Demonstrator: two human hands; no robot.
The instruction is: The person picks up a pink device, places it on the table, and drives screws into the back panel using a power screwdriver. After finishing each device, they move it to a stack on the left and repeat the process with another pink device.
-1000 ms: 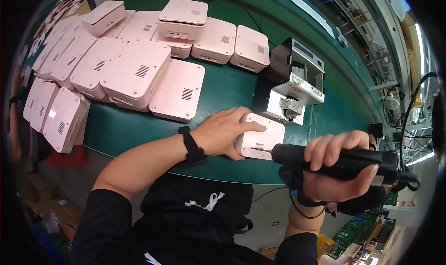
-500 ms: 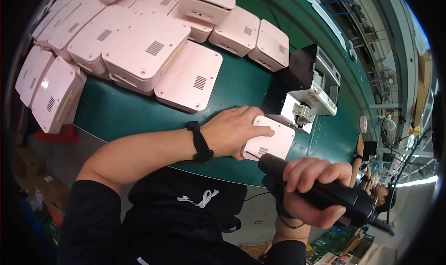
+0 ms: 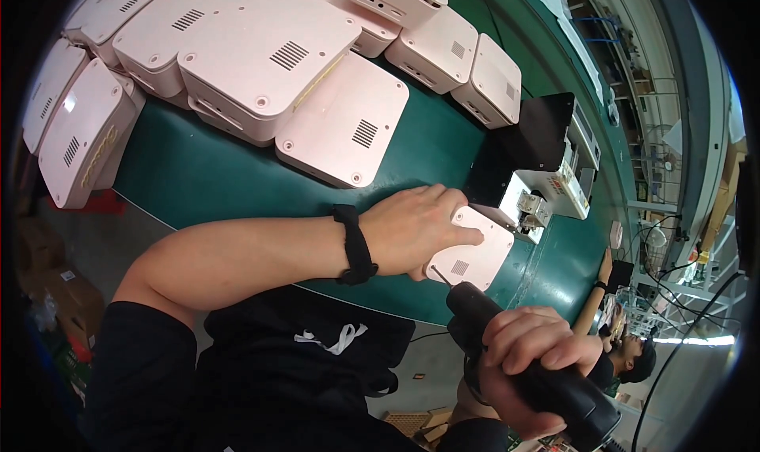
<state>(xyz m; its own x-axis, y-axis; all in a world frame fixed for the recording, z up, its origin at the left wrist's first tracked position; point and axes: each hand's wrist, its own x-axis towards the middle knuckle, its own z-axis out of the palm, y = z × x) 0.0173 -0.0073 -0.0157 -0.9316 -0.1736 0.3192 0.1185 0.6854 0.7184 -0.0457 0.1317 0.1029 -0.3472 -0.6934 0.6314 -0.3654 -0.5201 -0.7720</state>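
Observation:
On the green bench lies a small pale pinkish-white plastic box [image 3: 484, 254] with rounded corners and a slotted vent. My left hand [image 3: 419, 230] presses down on it, fingers wrapped over its left and far edges, thumb on top. In my right hand [image 3: 538, 349] is a black electric screwdriver [image 3: 479, 309], fingers curled round its body. Its thin bit reaches the box's near-left corner, where a screw hole sits; whether a screw is there is too small to tell.
Many more pale boxes [image 3: 348, 127] crowd the far left of the green bench [image 3: 214, 179], some stacked. Beyond my box stands a black and silver screw feeder-like machine [image 3: 546, 163]. At the right, another person [image 3: 633, 361] works along the bench.
The whole view has shifted slightly, carrying the boxes right. The screwdriver's rear end has swung down toward me while its bit stays at the same box corner. My left hand keeps its hold.

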